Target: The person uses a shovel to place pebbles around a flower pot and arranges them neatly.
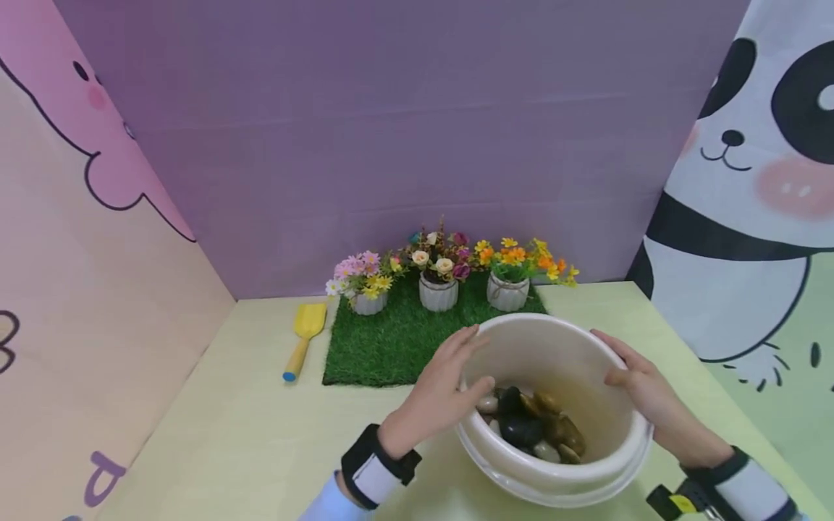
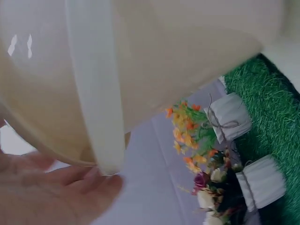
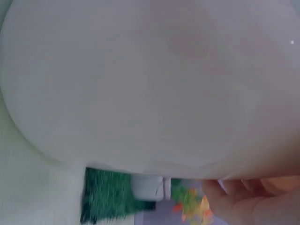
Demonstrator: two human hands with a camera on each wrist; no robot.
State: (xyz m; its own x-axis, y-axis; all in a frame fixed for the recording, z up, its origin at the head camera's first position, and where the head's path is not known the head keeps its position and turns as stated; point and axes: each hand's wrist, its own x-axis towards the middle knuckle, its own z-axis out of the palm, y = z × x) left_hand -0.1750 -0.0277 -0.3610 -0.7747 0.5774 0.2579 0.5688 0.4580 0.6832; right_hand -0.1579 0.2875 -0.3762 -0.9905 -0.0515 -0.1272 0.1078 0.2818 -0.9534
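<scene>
A white bucket (image 1: pixel 557 474) stands at the right front of the table, its mouth facing up toward me. Inside lie several smooth stones (image 1: pixel 521 428), black, brown and pale. My right hand (image 1: pixel 654 394) grips the bucket's right rim, thumb over the inner side and fingers outside. At the left rim is my left hand (image 1: pixel 439 387), fingers loosely extended and thumb spread apart, overlapping the rim. In the left wrist view, a pale band (image 2: pixel 96 84) crosses the bucket's side and its end meets the fingertips. The bucket's wall fills most of the right wrist view.
Behind the bucket, a green turf mat (image 1: pixel 378 354) bears three white pots of artificial flowers: pink and yellow (image 1: pixel 368 300), mixed roses (image 1: pixel 438 293), orange and yellow (image 1: pixel 508 291). A yellow toy shovel (image 1: pixel 305 336) lies left of the mat. Purple backdrop (image 1: pixel 417 130) rises behind.
</scene>
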